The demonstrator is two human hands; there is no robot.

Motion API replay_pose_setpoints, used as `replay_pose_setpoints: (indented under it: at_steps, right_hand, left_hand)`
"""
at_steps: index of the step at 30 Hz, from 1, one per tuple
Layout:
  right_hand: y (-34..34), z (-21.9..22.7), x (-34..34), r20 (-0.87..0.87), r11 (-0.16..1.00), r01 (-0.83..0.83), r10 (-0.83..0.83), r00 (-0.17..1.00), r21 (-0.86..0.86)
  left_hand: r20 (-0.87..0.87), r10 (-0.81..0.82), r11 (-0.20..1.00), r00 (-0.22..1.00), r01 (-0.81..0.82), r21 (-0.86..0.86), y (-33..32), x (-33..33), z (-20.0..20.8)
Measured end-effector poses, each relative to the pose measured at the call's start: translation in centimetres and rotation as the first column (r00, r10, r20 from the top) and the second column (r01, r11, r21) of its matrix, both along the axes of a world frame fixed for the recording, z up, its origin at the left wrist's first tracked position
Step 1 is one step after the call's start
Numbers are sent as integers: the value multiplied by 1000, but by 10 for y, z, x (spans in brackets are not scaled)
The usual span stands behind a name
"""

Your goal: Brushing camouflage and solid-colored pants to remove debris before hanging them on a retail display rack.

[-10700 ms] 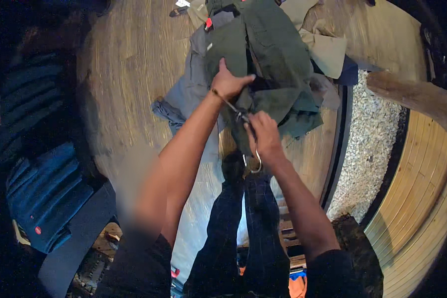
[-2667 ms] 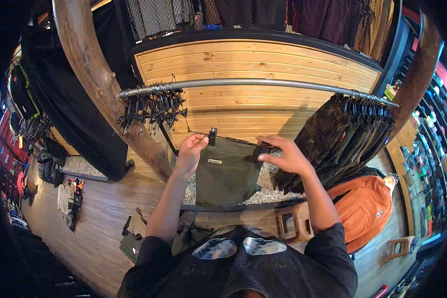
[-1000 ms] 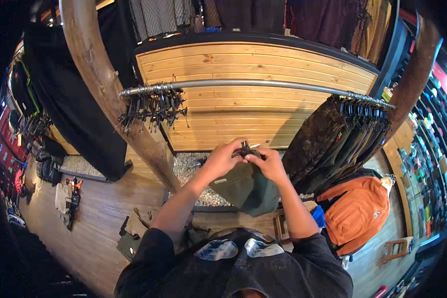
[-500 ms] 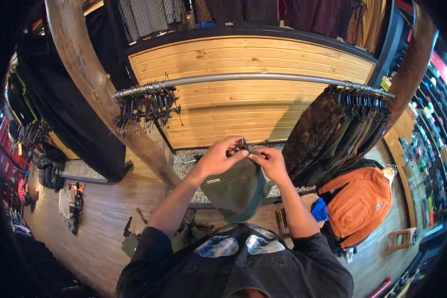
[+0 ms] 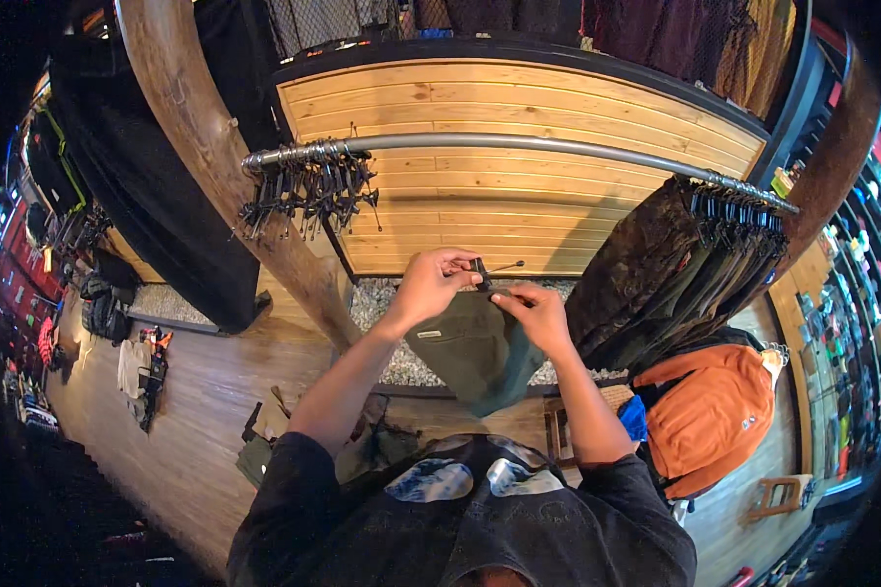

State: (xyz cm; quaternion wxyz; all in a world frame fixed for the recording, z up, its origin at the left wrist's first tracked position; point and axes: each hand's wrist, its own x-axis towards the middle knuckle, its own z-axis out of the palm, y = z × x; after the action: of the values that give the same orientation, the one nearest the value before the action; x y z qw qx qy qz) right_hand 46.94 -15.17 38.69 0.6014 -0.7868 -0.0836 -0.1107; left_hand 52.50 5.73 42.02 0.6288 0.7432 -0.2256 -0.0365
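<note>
An olive-green folded garment (image 5: 472,347), perhaps trousers, hangs down in front of me with a small white label near its top left. A black clip hanger (image 5: 481,275) is at its upper edge, and the thin end of the hanger points off to the right. My left hand (image 5: 429,292) is closed, pinching the hanger by its clip part. Lower and to the right, my right hand (image 5: 536,315) pinches the garment's top edge beside the hanger. The fingers partly hide where clip and cloth meet.
Ahead runs a metal rail (image 5: 519,143) between wooden posts. Bare black hangers (image 5: 313,191) crowd its left end; dark trousers (image 5: 641,264) hang at its right. An orange jacket (image 5: 710,416) hangs at right. Clothes (image 5: 387,445) lie low behind my left arm.
The hanger has turned so its thin end now shows to the right. Both hands keep their pinches, with the garment slightly higher and farther right. The whole view has shifted a little.
</note>
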Motion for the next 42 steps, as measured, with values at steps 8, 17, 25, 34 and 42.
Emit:
replay_pose_setpoints:
  at_steps: [8, 17, 25, 34, 42]
  right_hand:
    - [6, 9, -1, 80, 994, 63, -70, 994, 88]
    - [3, 7, -1, -12, 972, 155, -155, 988, 174]
    - [-17, 17, -8, -1, 974, 109, -111, 994, 198]
    - [-13, 20, -22, -34, 970, -35, 44, 998, 239]
    - [-13, 19, -43, -5, 943, 222, -227, 974, 250]
  left_hand:
    - [59, 8, 990, 998, -16, 137, -10, 1, 4]
    - [116, -136, 983, 984, 119, 136, -14, -3, 16]
    - [-115, -223, 688, 968, 239, 685, 41, 38, 41]
    - [-470, -483, 751, 739, 626, 212, 46, 62, -1]
    - [79, -256, 957, 963, 241, 161, 5, 32, 28]
